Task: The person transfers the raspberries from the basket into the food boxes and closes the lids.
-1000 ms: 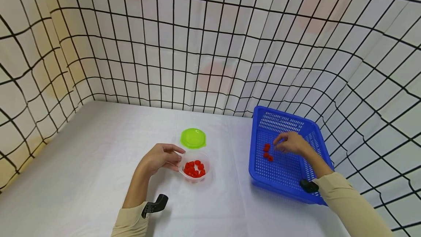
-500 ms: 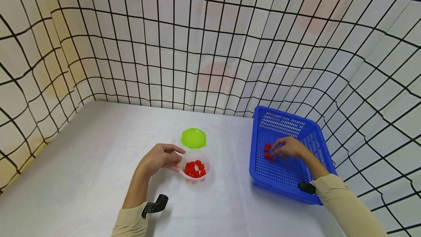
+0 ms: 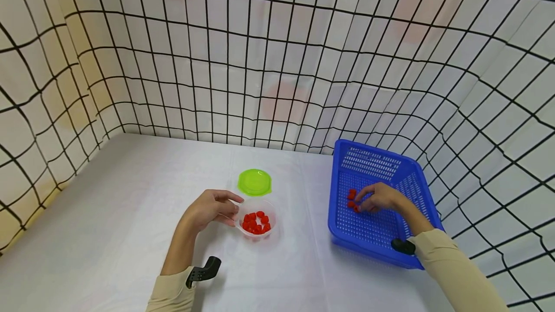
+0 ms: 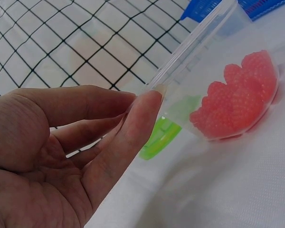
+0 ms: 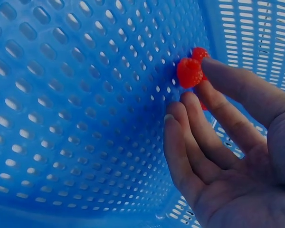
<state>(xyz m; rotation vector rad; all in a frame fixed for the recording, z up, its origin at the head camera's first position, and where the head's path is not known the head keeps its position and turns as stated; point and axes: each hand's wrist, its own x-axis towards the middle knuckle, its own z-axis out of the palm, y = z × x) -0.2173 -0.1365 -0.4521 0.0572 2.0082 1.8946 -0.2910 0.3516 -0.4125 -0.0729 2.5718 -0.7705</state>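
Observation:
My left hand [image 3: 213, 209] pinches the rim of a clear plastic bowl [image 3: 272, 206] between thumb and fingers; in the left wrist view the bowl [image 4: 218, 42] appears tilted. Several red raspberries [image 4: 237, 97] lie inside it. Over at the right, my right hand [image 3: 378, 196] reaches down into a blue plastic basket [image 3: 373, 242]. Its thumb and index finger pinch a raspberry [image 5: 189, 72] near the basket's left side. Behind that one, another raspberry [image 5: 199, 53] is partly visible. More raspberries [image 3: 352, 191] lie on the basket floor beside the fingertips.
A green lid [image 3: 255, 182] lies on the white tablecloth [image 3: 173, 167] just behind the bowl. Black wire mesh [image 3: 243, 61] surrounds the table at the back and both sides. The basket's raised walls stand around my right hand.
My right hand has lowered and moved slightly left, its fingertips reaching the raspberries in the basket. The left hand and the bowl stay in place.

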